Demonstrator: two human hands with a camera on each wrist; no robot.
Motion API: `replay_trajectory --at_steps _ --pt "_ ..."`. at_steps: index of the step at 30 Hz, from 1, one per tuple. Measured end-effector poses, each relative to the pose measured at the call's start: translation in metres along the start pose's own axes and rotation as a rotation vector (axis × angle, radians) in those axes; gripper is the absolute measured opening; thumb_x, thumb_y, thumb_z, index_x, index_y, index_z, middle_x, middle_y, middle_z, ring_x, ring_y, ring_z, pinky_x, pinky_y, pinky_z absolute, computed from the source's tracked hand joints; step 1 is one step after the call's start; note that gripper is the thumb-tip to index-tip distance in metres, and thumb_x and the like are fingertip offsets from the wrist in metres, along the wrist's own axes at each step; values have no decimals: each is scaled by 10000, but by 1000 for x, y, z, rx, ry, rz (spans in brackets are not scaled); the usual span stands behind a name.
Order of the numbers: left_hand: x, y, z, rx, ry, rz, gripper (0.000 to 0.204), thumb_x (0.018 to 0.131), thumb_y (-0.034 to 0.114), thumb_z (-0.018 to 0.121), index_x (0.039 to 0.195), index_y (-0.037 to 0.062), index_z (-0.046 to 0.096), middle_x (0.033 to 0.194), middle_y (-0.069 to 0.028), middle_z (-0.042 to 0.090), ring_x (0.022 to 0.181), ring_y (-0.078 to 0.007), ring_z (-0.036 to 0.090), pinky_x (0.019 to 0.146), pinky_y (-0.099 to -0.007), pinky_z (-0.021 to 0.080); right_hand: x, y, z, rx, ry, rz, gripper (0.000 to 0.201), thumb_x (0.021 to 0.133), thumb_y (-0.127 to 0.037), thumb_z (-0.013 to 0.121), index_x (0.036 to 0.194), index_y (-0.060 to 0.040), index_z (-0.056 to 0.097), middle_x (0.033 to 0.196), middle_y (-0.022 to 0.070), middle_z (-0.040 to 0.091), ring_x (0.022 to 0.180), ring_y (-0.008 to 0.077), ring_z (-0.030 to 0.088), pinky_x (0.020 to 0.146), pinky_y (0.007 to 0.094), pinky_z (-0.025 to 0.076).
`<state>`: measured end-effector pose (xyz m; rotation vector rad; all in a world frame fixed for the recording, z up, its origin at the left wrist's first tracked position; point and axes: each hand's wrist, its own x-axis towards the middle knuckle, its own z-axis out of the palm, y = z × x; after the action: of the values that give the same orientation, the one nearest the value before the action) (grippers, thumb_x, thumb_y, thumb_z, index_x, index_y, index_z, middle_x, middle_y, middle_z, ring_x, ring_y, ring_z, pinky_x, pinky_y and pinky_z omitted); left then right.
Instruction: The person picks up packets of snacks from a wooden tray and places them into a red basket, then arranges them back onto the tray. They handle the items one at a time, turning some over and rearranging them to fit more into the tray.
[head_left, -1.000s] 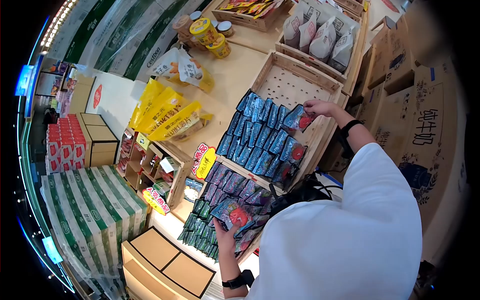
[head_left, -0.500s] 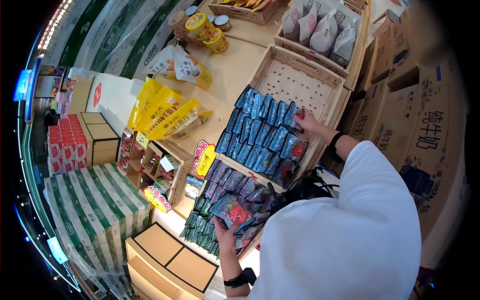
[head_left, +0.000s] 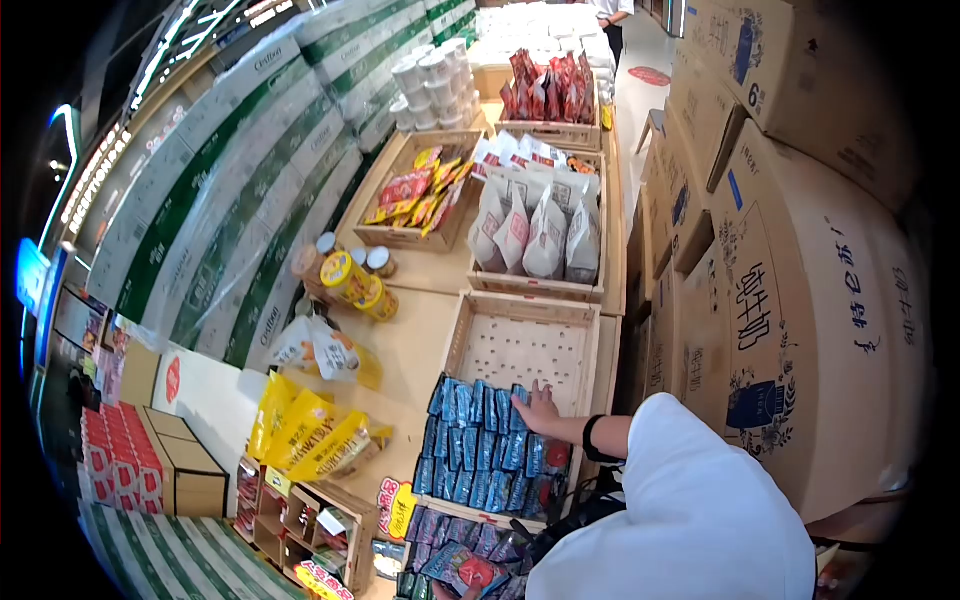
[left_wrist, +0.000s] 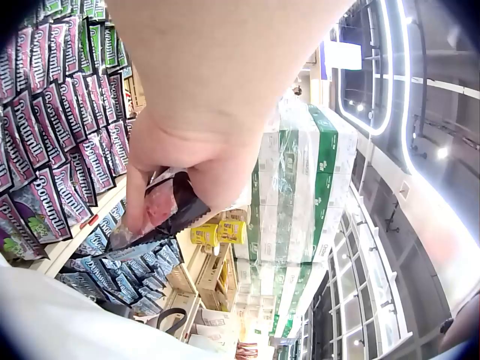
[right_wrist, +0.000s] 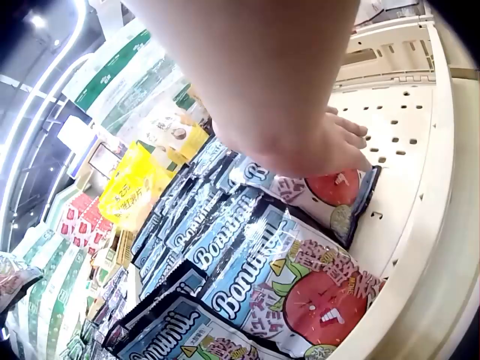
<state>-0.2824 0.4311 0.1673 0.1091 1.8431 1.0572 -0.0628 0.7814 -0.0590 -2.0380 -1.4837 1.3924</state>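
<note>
Blue Bonumii snack packets [head_left: 465,440] stand packed in rows in a wooden crate [head_left: 452,335]. My right hand [head_left: 541,410] rests with fingers spread at the far end of these rows; in the right wrist view it lies over the last packet [right_wrist: 334,191], which shows a red fruit. Low in the head view, my left hand [head_left: 458,592] grips another snack packet [head_left: 468,568] with a red fruit on it. The left wrist view shows that packet [left_wrist: 161,206] between thumb and fingers, above pink-and-black packets [left_wrist: 56,124].
Beyond the rows is the crate's perforated floor [head_left: 520,345]. Grey-white bags [head_left: 545,235] stand in the crate behind. Yellow bags [head_left: 310,430] and yellow tubs [head_left: 350,280] are on the left. Tall cardboard boxes [head_left: 780,330] rise on the right.
My right hand has set a blue packet into the end of the row and let go, its fingers now spread. The left hand keeps its packet. The head view has tilted up.
</note>
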Motion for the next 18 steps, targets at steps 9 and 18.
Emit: replay_trajectory --at_steps 9,18 --pt "2 7 3 -69 -76 -36 922 734 -6 702 1458 15 133 1448 -166 298 1270 -263 365 1018 -333 349 -17 -31 -7 54 -178 -5 921 843 -717 300 1470 -80 80 1493 264 98 1387 405 116 1101 500 187" --pt "37 17 40 -122 -210 479 914 645 -30 737 1402 4 224 1400 -137 324 1284 -265 340 1088 -401 254 -143 -142 -15 -51 -770 -996 603 869 -399 590 1259 40 451 1218 210 524 1066 299 559 919 388 446"
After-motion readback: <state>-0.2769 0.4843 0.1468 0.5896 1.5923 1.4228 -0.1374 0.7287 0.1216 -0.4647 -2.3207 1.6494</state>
